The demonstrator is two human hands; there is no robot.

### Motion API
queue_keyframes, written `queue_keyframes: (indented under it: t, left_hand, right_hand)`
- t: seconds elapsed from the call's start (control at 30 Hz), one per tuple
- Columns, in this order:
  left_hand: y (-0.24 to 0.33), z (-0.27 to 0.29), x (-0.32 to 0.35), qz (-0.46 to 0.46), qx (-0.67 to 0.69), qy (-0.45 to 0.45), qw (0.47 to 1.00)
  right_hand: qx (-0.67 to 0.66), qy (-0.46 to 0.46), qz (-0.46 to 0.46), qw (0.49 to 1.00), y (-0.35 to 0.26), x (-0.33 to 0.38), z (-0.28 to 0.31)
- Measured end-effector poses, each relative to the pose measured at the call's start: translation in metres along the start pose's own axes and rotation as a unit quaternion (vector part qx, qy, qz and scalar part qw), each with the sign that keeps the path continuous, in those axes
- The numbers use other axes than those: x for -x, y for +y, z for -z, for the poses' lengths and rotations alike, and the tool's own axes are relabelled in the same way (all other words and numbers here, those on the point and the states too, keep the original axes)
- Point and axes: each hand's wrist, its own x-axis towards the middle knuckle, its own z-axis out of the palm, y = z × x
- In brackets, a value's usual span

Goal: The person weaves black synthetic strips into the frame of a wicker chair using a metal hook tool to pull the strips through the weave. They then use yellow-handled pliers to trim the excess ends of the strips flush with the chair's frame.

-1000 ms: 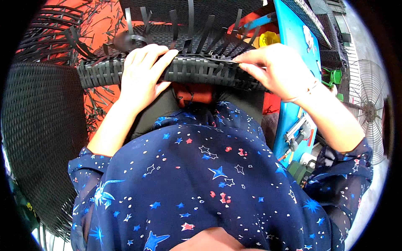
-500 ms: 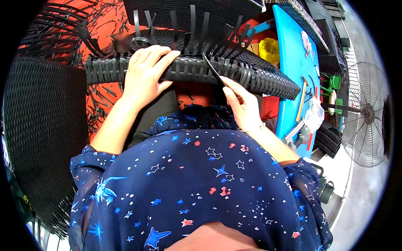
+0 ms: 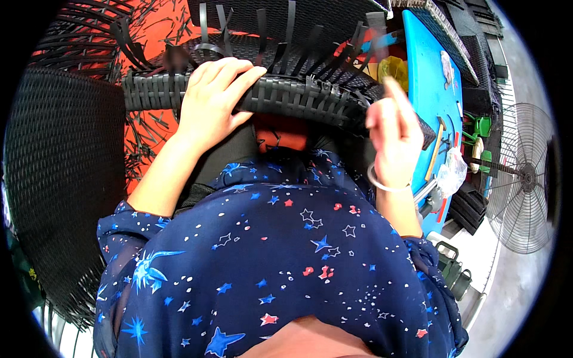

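Observation:
A black woven wicker piece (image 3: 280,95) lies across in front of me, its near side a thick rounded edge wrapped in flat strips. Loose black strip ends (image 3: 290,21) stand up behind that edge. My left hand (image 3: 215,101) rests over the left part of the edge, fingers on top and thumb at the near side, gripping it. Above the right end of the piece is my right hand (image 3: 394,131), smeared by motion and closed round a narrow knife-like blade (image 3: 377,42) that points up and away. The blade is blurred, and its handle is hidden in the hand.
A blue table (image 3: 427,119) on the right carries a hammer (image 3: 436,149) and a clear plastic bag (image 3: 452,173). Beyond the piece lies a yellow bag (image 3: 395,73). Strip scraps litter the red floor (image 3: 161,27). A woven panel (image 3: 65,149) stands left, a fan (image 3: 525,176) far right.
My right hand has lifted from the woven edge and swung right, its blade turning from pointing left to pointing up. My left hand keeps its hold on the edge.

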Motion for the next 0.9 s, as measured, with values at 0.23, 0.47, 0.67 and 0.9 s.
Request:
queue_keyframes:
  t: [0.23,0.47,0.67,0.9]
  left_hand:
    - [0.005,0.008,-0.003,0.006,-0.001,-0.012,1.0]
    - [0.007,0.011,-0.005,-0.007,0.01,-0.004,1.0]
    - [0.008,0.011,-0.001,-0.015,0.043,-0.008,0.999]
    - [0.036,0.032,-0.01,0.034,0.027,-0.06,0.997]
  right_hand:
    - [0.331,-0.241,0.117,0.905,-0.039,-0.017,0.021]
    - [0.44,-0.287,0.208,0.825,-0.047,-0.055,0.029]
    - [0.48,-0.305,0.206,0.797,-0.051,-0.067,0.016]
    - [0.44,-0.297,0.203,0.823,-0.051,-0.059,0.026]
